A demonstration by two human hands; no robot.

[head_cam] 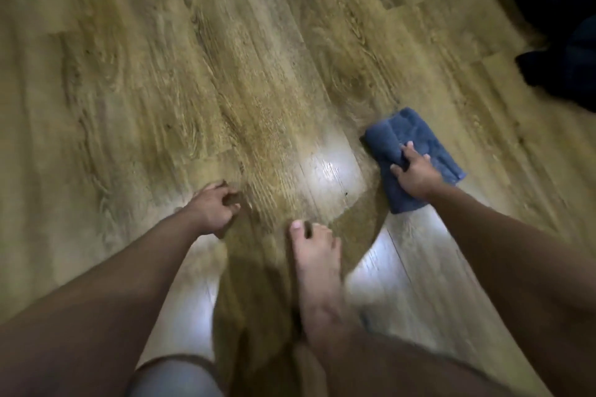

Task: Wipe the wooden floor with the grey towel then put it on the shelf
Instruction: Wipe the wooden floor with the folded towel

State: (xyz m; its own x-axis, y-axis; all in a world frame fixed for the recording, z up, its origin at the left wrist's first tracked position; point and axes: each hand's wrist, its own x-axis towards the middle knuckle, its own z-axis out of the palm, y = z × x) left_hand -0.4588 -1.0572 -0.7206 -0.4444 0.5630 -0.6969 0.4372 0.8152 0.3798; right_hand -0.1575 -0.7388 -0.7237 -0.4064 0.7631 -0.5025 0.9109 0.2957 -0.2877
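Where glare falls pale on the floor [225,74], right hand [416,176] pressed flat on towel [416,138], fingers spread across its top, a fold bunched between thumb and forefinger. Towel folded, blue-grey, lying on the boards at right of view, one end past the fingertips, the other under the wrist. Left hand [214,206] down on bare floor well apart from towel, fingers curled loosely, empty; whether knuckles or tips bear weight cannot be told through blur. Bare foot [317,267] planted between the two arms, toes pointing up the frame, near the bright patch. Pale shorts hem [174,374] at bottom edge. Dark bundle [561,26] at upper right corner, on floor, too dim to identify. Boards run diagonally, grain visible, edges smeared by motion.
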